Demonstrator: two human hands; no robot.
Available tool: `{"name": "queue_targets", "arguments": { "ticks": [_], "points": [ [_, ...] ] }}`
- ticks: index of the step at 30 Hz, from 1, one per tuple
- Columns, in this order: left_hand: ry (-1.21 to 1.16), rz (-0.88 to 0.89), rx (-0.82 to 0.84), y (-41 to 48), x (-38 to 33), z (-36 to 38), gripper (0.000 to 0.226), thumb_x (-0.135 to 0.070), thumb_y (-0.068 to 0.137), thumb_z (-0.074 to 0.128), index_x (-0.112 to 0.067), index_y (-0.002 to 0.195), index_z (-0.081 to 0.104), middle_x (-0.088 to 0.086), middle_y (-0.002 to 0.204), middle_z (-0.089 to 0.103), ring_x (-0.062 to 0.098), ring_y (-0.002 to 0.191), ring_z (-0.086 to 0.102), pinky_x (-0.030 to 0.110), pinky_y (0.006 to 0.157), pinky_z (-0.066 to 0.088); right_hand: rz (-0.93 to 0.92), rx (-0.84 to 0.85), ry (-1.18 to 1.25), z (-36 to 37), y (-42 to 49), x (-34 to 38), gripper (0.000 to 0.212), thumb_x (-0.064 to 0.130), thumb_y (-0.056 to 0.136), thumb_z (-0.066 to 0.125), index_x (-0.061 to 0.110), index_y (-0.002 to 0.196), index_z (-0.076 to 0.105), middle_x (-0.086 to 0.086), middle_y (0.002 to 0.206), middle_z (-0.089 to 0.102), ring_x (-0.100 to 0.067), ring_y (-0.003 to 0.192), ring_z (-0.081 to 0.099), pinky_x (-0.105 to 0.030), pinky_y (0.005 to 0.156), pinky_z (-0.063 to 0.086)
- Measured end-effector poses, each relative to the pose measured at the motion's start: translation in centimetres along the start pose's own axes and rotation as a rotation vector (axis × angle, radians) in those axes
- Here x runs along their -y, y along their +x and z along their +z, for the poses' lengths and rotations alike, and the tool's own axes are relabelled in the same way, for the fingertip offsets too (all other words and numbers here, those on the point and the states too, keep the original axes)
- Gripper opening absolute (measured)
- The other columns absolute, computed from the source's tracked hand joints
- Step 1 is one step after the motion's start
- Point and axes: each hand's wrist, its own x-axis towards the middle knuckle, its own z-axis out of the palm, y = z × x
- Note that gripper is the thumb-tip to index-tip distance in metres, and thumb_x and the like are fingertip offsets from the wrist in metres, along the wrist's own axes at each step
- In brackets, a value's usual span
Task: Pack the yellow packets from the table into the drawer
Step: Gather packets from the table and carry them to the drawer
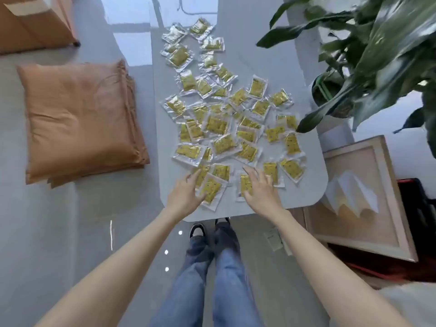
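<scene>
My left hand (186, 194) and right hand (259, 190) rest spread on yellow packets (221, 142) (probably light, slippery: pinch the edges).

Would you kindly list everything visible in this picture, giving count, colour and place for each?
yellow packets: roughly forty, yellow in clear wrap, spread over the table.
table: one, pale grey, centre.
cushion: at least one, orange-brown, on the floor left of the table.
upholstered piece: one, orange-brown, top left, mostly cut off.
plant: one, dark green, potted, right of the table.
framed picture: one, beige in a pale frame, on the floor at lower right.
jeans: one pair, blue, bottom centre.
shoes: two, black and white, by the table's near edge.
left hand: one, fingers straight, touching the nearest packets.
right hand: one, fingers spread, touching the nearest packets.
</scene>
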Motion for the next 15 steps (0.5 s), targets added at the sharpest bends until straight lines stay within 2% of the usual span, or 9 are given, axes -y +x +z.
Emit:
{"name": "queue_targets", "arguments": {
  "ticks": [4, 7, 12, 15],
  "points": [
    [-0.025, -0.162, 0.047, 4.3, 1.7, 3.9, 0.074, -0.045, 0.088, 0.057, -0.032, 0.149, 0.018, 0.007, 0.144, 0.038, 0.028, 0.131, 0.04, 0.045, 0.098, 0.044, 0.139, 0.063, 0.1, 3.7, 4.7, -1.6, 0.068, 0.022, 0.093, 0.051, 0.032, 0.15, 0.016, -0.005, 0.158, 0.013, -0.037, 0.138, 0.02, -0.047, 0.108, 0.03],
    [-0.059, -0.216, 0.051, 7.4, 3.0, 7.5, 0.077, -0.047, 0.086, 0.059, -0.031, 0.149, 0.018, 0.008, 0.144, 0.037, 0.029, 0.13, 0.04, 0.046, 0.099, 0.044, 0.215, 0.086, 0.145, 7.1, 7.7, -3.3, 0.067, 0.024, 0.094, 0.05, 0.033, 0.15, 0.015, -0.003, 0.158, 0.009, -0.039, 0.137, 0.02, -0.048, 0.107, 0.031],
    [-0.103, -0.273, -0.058, 10.6, 4.2, 12.1, 0.084, -0.047, 0.079, 0.067, -0.03, 0.147, 0.021, 0.007, 0.133, 0.038, 0.027, 0.124, 0.039, 0.044, 0.092, 0.047, 0.299, 0.076, 0.163, 12.0, 10.5, -5.8, 0.068, 0.028, 0.093, 0.052, 0.037, 0.149, 0.014, -0.001, 0.16, 0.003, -0.04, 0.135, 0.022, -0.051, 0.102, 0.037],
    [-0.055, -0.268, -0.173, 11.2, 4.2, 14.0, 0.09, -0.047, 0.073, 0.073, -0.027, 0.146, 0.025, 0.006, 0.125, 0.038, 0.024, 0.116, 0.039, 0.039, 0.092, 0.044, 0.382, 0.012, 0.213, 14.1, 11.2, -6.7, 0.077, 0.028, 0.09, 0.06, 0.039, 0.148, 0.012, -0.003, 0.16, 0.003, -0.038, 0.134, 0.024, -0.049, 0.099, 0.037]
  ]
}}
